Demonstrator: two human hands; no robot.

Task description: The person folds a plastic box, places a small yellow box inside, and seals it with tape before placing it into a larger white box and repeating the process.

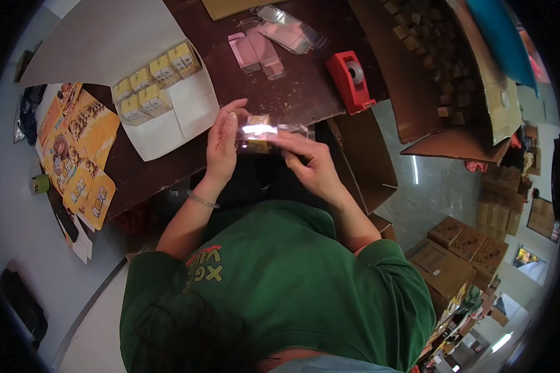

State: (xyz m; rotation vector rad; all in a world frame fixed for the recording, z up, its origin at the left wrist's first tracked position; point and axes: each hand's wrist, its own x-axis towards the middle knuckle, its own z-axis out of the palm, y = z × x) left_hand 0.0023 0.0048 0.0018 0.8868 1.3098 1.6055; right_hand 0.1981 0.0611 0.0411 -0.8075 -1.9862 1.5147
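Note:
A small yellow box [260,143] in a clear, shiny plastic sleeve is held between my hands at the table's front edge. My left hand [223,140] grips its left side, with the thumb and fingers pointing up. From the right, my right hand [311,163] grips the box too, its index finger stretched along the plastic and the other fingers curled under. Bright glare hides part of the box's face. Left of my hands, several similar yellow boxes [152,101] stand in rows inside an open white carton [168,133].
A red tape dispenser [350,84] sits on the dark table [305,93] at right. Pink flattened boxes [255,53] and clear plastic sleeves [287,31] lie behind. Yellow printed sheets [74,149] are at left. An open carton [442,68] of small brown boxes stands at right.

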